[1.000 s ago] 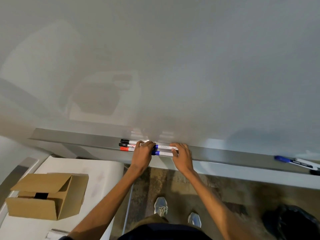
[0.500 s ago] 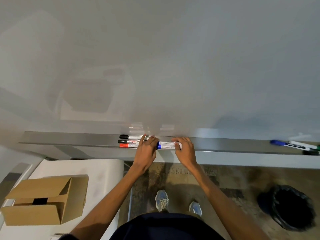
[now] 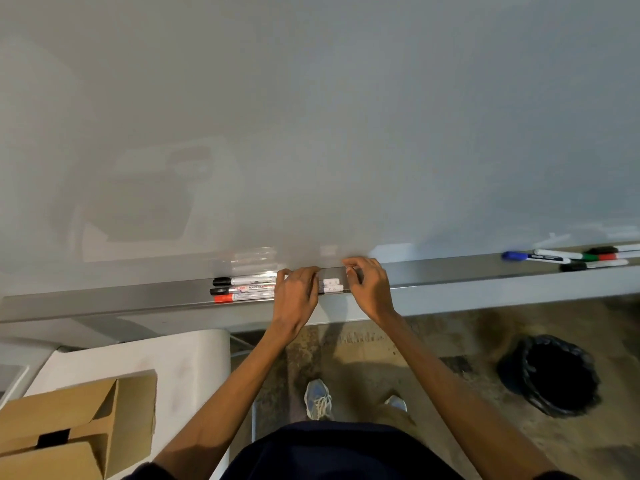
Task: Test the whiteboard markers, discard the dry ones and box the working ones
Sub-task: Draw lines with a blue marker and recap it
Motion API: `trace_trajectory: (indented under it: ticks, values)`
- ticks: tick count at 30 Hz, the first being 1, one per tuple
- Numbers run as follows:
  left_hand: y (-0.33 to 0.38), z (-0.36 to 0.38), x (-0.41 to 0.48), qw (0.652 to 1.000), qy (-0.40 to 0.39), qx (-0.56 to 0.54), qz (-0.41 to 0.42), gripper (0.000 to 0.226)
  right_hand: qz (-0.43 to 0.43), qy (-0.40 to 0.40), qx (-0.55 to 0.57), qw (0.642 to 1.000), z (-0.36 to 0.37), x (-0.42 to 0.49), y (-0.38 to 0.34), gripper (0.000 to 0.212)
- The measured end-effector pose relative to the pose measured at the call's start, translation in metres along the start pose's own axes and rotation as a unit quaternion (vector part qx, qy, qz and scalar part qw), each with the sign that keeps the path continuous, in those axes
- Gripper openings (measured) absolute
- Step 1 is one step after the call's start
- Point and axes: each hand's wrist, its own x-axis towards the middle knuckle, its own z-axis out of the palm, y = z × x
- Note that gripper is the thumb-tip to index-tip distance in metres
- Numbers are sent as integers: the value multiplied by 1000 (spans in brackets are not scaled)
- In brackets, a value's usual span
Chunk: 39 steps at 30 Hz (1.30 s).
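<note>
Three capped markers, two black-capped [image 3: 221, 281] and one red-capped [image 3: 223, 298], lie side by side on the metal tray [image 3: 104, 301] under the whiteboard [image 3: 311, 133]. My left hand [image 3: 296, 296] lies over their right ends with fingers curled down on them. Two white marker bodies [image 3: 331, 285] show in the gap between my hands. My right hand [image 3: 370, 289] has its fingers and thumb curled around the right ends of these. What colour their caps are is hidden.
A second cluster of markers [image 3: 554, 259], blue, green, red and black, lies far right on the tray. A black-lined bin [image 3: 550, 375] stands on the floor at right. An open cardboard box [image 3: 79, 420] sits on a white table [image 3: 180, 358] at lower left.
Both hands have slid right along the tray, away from the three caps. The blue section seen between the hands before is now covered. My right hand has risen toward the board.
</note>
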Motion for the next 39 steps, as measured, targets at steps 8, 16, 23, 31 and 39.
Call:
trace_trajectory:
  ticks: [8, 16, 23, 31, 39]
  values:
    - [74, 42, 17, 998, -26, -49, 41, 19, 38, 51, -7, 998, -75, 1, 45, 17]
    - [188, 111, 38, 993, -81, -60, 55, 25, 111, 53, -28, 992, -188, 6, 122, 18]
    - [280, 168, 66, 990, -117, -53, 62, 31, 134, 47, -79, 987, -275, 25, 194, 15]
    - [340, 219, 92, 981, -178, 4, 71, 39, 133, -12, -164, 977, -313, 34, 247, 18]
    - [359, 239, 91, 980, -176, 42, 82, 29, 105, -60, -182, 976, -317, 37, 255, 26]
